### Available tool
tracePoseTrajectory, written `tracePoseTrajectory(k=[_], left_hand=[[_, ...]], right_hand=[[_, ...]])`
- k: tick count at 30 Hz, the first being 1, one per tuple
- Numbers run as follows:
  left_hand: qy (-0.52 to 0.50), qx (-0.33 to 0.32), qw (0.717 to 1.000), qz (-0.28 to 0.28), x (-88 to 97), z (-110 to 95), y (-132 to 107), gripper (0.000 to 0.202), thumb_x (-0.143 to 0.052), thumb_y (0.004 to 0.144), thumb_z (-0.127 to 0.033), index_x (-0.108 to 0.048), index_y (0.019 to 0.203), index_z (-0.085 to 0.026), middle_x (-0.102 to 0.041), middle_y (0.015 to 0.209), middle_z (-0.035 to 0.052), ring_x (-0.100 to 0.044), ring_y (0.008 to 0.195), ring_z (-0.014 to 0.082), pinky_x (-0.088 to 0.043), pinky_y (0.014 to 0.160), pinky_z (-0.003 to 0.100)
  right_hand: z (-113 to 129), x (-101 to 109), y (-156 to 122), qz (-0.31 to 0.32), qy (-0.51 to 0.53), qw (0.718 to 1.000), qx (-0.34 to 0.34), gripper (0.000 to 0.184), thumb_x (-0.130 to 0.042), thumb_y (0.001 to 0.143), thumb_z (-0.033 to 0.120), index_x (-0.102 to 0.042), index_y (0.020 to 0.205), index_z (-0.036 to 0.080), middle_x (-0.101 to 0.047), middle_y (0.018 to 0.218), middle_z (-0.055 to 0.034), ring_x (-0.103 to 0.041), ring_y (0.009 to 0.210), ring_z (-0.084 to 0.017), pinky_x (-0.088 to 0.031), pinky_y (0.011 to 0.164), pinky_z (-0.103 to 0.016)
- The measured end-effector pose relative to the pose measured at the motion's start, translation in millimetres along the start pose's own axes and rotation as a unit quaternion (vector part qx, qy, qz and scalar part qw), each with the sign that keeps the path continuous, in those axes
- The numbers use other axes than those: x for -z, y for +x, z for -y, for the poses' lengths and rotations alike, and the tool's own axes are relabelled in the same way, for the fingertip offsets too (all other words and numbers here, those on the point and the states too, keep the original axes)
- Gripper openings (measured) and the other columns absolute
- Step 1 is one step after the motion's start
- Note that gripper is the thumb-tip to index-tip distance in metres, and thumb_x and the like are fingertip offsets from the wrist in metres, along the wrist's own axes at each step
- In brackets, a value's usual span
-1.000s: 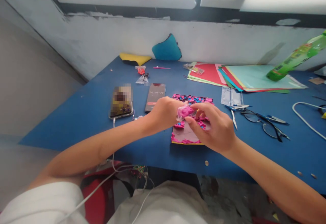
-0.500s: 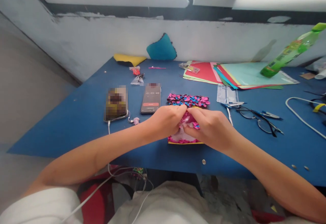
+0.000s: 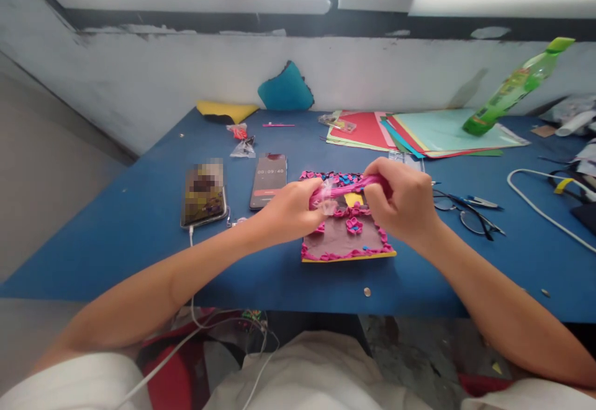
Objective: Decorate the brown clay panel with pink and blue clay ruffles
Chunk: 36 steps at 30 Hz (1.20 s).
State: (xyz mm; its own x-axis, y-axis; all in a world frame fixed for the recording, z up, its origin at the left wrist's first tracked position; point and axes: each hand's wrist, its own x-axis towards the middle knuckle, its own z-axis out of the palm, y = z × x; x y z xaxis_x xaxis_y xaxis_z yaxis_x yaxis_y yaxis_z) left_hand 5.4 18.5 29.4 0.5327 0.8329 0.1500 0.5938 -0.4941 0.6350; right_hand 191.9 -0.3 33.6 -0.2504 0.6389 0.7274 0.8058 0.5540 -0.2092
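My left hand (image 3: 289, 209) and my right hand (image 3: 404, 202) each pinch one end of a pink clay strand (image 3: 347, 186), stretched between them in a bit of clear plastic wrap. Both hands hover just above a rectangular craft board (image 3: 347, 236) with a brown middle, a pink clay border, small pink and blue flowers and a band of pink and blue pieces along its far edge. The board lies flat on the blue table (image 3: 139, 223) right in front of me.
Two phones (image 3: 203, 192) (image 3: 269, 180) lie left of the board, one on a white cable. Glasses (image 3: 470, 214) and tweezers lie to the right, with a white cable (image 3: 535, 202). Coloured paper sheets (image 3: 419, 129), a green bottle (image 3: 514, 87) and foam pieces sit at the back.
The hands were pressed together on a pink lump over the board; they have drawn apart and risen, stretching the clay into a strand. The board's lower part now shows.
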Motion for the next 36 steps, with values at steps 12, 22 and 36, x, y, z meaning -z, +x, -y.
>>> tracePoseTrajectory(k=[12, 22, 36], left_hand=[[-0.186, -0.018, 0.976, 0.114, 4.5, 2, -2, 0.024, -0.038, 0.090, -0.041, -0.038, 0.077, -0.020, -0.039, 0.074, -0.0027, -0.038, 0.067, 0.0127, -0.034, 0.059, 0.026], [-0.314, -0.042, 0.948, 0.032, 0.2, 5, 0, 0.042, -0.041, 0.092, -0.053, -0.036, 0.067, -0.020, -0.030, 0.060, -0.0053, -0.025, 0.051, 0.0087, -0.023, 0.046, 0.025], [-0.299, -0.041, 0.952, 0.046, -3.6, 8, 0, 0.036, -0.033, 0.095, -0.050, -0.044, 0.080, -0.020, -0.039, 0.073, -0.0020, -0.036, 0.066, 0.0121, -0.035, 0.062, 0.026]], right_hand=[[0, -8, -6, 0.080, 0.092, 0.983, 0.137, 0.008, -0.044, 0.092, 0.023, -0.049, 0.087, 0.019, -0.051, 0.075, -0.0020, -0.044, 0.058, -0.011, -0.035, 0.049, -0.022], [-30, 2, 10, -0.150, 0.015, 0.988, -0.041, 0.012, -0.046, 0.086, 0.020, -0.055, 0.078, 0.021, -0.054, 0.060, 0.0023, -0.046, 0.050, -0.010, -0.040, 0.051, -0.025], [-4, -6, -3, 0.063, 0.187, 0.977, 0.084, 0.010, -0.058, 0.087, 0.020, -0.063, 0.096, 0.019, -0.053, 0.075, -0.0002, -0.051, 0.064, -0.010, -0.043, 0.058, -0.022]])
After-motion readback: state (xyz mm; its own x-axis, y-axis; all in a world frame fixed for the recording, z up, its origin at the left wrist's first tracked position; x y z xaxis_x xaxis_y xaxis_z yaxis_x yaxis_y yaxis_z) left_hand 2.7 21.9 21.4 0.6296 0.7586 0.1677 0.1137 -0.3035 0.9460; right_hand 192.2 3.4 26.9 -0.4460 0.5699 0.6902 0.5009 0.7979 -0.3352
